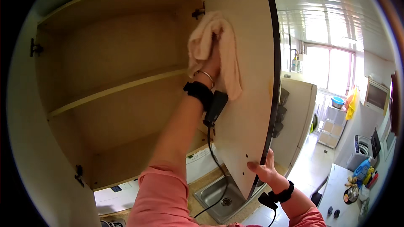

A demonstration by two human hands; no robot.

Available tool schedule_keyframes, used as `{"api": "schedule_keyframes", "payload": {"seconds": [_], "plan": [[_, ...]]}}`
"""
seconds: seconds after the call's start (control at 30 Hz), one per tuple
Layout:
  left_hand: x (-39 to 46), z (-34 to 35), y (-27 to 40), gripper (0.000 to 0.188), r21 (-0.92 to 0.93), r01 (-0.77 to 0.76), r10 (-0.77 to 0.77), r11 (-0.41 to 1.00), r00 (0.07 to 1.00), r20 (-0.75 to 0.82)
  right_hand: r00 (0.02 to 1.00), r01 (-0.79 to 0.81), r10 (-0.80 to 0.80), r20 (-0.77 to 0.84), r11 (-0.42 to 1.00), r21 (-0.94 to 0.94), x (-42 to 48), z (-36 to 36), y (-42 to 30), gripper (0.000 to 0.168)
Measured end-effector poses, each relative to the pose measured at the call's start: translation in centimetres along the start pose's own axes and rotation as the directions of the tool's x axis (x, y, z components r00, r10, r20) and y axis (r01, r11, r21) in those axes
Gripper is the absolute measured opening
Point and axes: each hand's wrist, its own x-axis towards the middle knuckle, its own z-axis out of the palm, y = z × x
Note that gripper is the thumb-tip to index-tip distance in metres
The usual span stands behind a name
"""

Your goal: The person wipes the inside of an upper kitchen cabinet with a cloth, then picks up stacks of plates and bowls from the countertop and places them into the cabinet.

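Note:
A pale pink cloth [232, 53] lies bunched against the inner face of an open cabinet door [249, 78]. My left hand [214, 58] is on the cloth, its fingers mostly hidden in the folds. Lower down, my right hand [266, 168] grips the door's dark outer edge, thumb on the inner face. Left of the door, the wall cabinet's shelf [126, 90] has nothing on it. A black strap with a cabled device circles each wrist.
Metal hinges [199, 12] jut from the cabinet's sides. Below are a steel sink [214, 206] and a stone-look countertop [200, 192]. A refrigerator [298, 113] stands beyond the door. Farther right, a white table [336, 192] carries bottles and a bowl, near a top-loading washing machine [359, 154].

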Motion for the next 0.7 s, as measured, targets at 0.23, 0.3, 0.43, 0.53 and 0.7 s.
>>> {"api": "schedule_keyframes", "payload": {"seconds": [0.23, 0.3, 0.43, 0.53, 0.7], "plan": [[-11.3, 5.8, -0.5, 0.046, 0.268, -0.163, 0.158, 0.949, 0.987, 0.043, 0.998, 0.039, -0.041, 0.037, 0.998, 0.052, -1.0, -2.8, 1.7, 0.072], [-18.3, 4.0, 0.1, 0.046, 0.416, -0.184, 0.133, 0.891, 0.98, 0.149, 0.999, 0.006, -0.016, 0.04, 0.967, 0.255, -0.7, -0.7, 2.4, 0.083], [-28.0, 7.2, -1.4, 0.047, 0.414, -0.243, 0.115, 0.878, 0.944, 0.309, 0.99, -0.141, 0.125, 0.066, 0.83, 0.539, -1.1, -2.7, 3.6, 0.084], [-25.7, 7.5, -1.4, 0.048, 0.391, -0.26, 0.144, 0.883, 0.943, 0.302, 0.982, -0.159, 0.186, -0.011, 0.867, 0.472, -1.1, -2.9, 3.1, 0.082], [-9.9, 7.3, -0.2, 0.049, 0.246, -0.201, 0.191, 0.948, 0.98, 0.061, 0.97, 0.062, 0.01, -0.242, 0.956, 0.286, -1.4, -5.4, 7.0, 0.073]]}}
